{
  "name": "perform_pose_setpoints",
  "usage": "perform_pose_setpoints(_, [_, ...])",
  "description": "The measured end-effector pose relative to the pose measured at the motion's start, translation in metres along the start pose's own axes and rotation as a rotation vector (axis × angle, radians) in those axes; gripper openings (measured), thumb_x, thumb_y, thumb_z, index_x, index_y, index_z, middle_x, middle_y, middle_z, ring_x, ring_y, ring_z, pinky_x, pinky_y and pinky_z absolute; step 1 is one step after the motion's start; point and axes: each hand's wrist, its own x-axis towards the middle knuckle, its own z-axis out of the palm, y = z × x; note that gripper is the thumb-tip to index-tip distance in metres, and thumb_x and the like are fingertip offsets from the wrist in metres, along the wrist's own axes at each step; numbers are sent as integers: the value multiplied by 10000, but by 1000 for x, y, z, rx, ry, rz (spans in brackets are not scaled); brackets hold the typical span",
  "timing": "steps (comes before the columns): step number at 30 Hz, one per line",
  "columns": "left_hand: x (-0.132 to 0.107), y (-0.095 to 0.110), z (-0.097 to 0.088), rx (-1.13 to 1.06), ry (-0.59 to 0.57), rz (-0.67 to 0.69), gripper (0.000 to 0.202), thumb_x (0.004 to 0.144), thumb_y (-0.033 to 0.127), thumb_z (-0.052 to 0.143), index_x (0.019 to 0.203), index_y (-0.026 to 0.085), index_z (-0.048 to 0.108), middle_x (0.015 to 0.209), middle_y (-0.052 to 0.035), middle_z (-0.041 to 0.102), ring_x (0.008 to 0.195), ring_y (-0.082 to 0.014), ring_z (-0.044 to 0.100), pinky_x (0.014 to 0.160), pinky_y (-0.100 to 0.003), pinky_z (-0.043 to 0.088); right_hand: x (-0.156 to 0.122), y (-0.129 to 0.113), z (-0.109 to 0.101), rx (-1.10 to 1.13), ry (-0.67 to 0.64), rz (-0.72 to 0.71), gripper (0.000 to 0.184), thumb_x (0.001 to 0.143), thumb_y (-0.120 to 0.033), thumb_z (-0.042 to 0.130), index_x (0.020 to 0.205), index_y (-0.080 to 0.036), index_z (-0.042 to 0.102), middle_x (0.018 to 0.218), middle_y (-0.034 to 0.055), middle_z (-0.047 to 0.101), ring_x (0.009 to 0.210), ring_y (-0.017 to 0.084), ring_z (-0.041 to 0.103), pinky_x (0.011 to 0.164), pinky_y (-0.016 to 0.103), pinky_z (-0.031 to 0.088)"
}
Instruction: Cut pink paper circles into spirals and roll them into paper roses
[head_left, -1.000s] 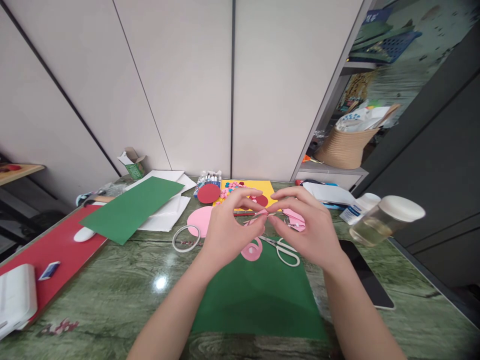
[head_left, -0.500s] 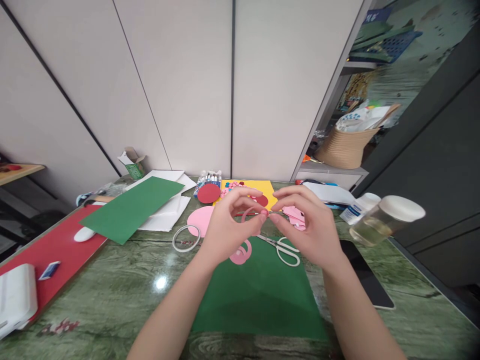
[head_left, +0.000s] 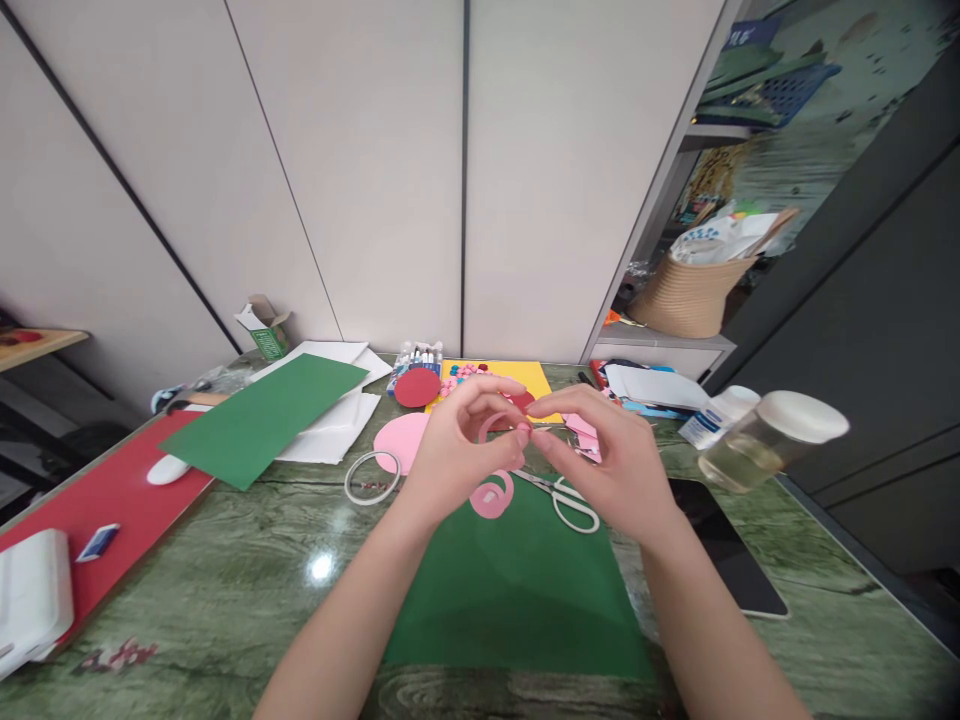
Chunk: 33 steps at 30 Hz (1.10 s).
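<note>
**Green marble tabletop, pink spiral being pinched above it**

Both hands are meeting over the middle of the table, and the pink paper strip point(head_left: 491, 494) is hanging between them: its upper end is curling into a small loop at the fingertips, while its lower end is dangling as a loose spiral just above the green sheet point(head_left: 517, 590). The left hand point(head_left: 456, 455) is pinching the loop between thumb and forefinger, closed on the paper. The right hand point(head_left: 609, 462) is pressing its thumb and forefinger together on the same end, fingertips touching those of the left.

Just beyond the spiral, white-handled scissors point(head_left: 564, 498) are lying on the far edge of the green sheet. A pink disc point(head_left: 399, 440) and a white ring point(head_left: 373, 476) are sitting near the left hand, with a red disc point(head_left: 417, 387) and a yellow sheet point(head_left: 525, 372) farther back. A lidded jar point(head_left: 765, 440) is standing to the right, beside a dark tablet point(head_left: 724, 545).

The marble table point(head_left: 225, 600) is running up to pale wall panels point(head_left: 375, 170); a woven basket point(head_left: 686, 295) is resting on a shelf at the right.
</note>
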Motion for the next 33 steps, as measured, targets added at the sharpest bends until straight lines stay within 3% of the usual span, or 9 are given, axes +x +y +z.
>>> perform_pose_setpoints(7, [-1,0,-2,-86,12,-80,281,698,205,658,961,227,561,754,17,587,686,-99,552,523,-185,490,-1,1,2,29,32,-57,166,827,-183,561,960,-262,620,937,3,665,885,164,606,791,336,482])
perform_pose_setpoints(12, [1,-3,-3,-222,-11,-137,267,696,204,661,943,209,560,762,5,610,700,-105,581,590,-206,477,0,1,7,-59,84,-141,252,814,-209,588,1047,-303,617,1003,22,642,949,189,592,807,365,496])
perform_pose_setpoints(18, [3,-7,-1,-248,-72,-165,272,705,174,633,958,217,543,802,-6,619,711,-112,595,639,-245,477,-1,8,12,-170,200,-227,250,807,-189,597,1015,-319,648,994,35,641,919,203,593,750,379,491])
perform_pose_setpoints(28, [7,-3,-21,-39,-308,-237,370,646,136,678,981,214,540,711,27,576,660,-97,581,624,-237,471,2,10,-2,-159,-109,-320,210,805,-218,612,979,-328,653,1114,17,606,1010,197,531,819,398,458])
perform_pose_setpoints(33, [6,-2,-18,26,-277,-188,346,683,154,643,1011,201,544,778,-4,610,734,-119,606,669,-263,499,2,15,2,-191,-51,-302,128,793,-203,623,865,-301,666,1088,16,608,977,200,538,812,404,443])
